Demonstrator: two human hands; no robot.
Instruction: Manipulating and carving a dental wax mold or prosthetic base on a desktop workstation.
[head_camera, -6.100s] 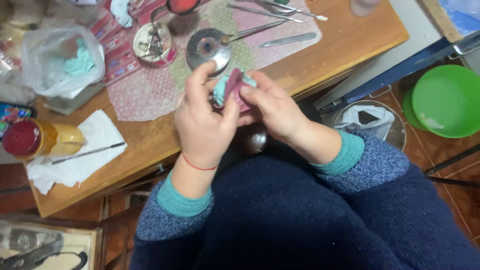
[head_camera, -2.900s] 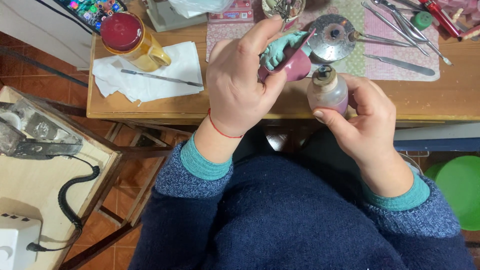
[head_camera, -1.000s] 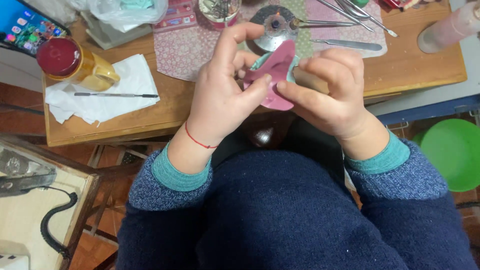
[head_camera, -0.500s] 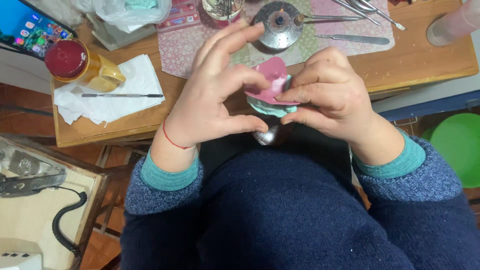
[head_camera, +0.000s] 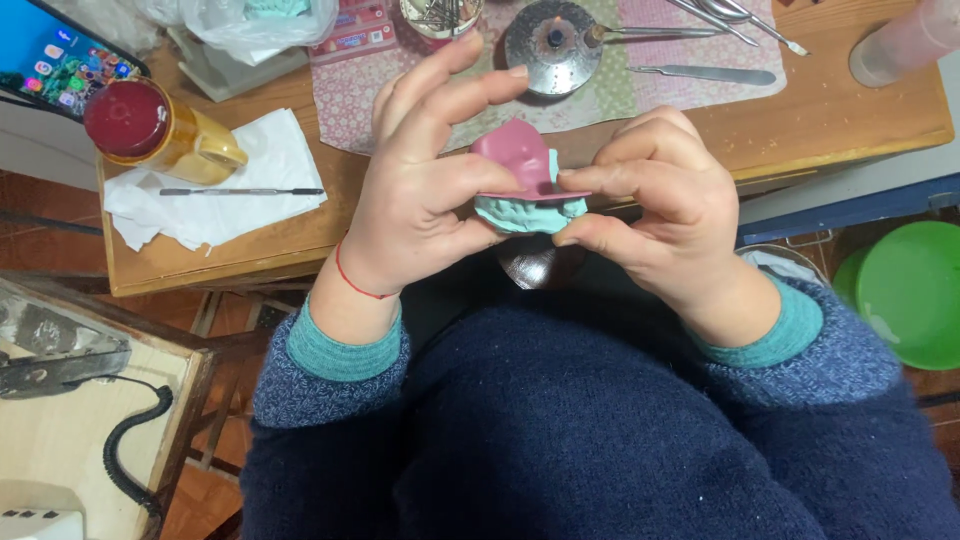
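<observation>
Both hands pinch pink wax sheet (head_camera: 515, 160) on teal dental cast (head_camera: 528, 212), held above lap by table edge (head_camera: 300, 250)
Left hand (head_camera: 420, 200) thumb and fingers grip cast's side, right hand (head_camera: 660, 215) pinches wax rim; wax looks soft, thin, easily dented, cast rigid but brittle, so hold by base

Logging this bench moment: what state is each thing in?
Left hand: gripping the teal cast.
Right hand: pinching the pink wax sheet.
Pink wax sheet: draped on the cast.
Teal dental cast: held above the lap.
Round metal burner: lit.
Red-lidded yellow jar: closed.
</observation>
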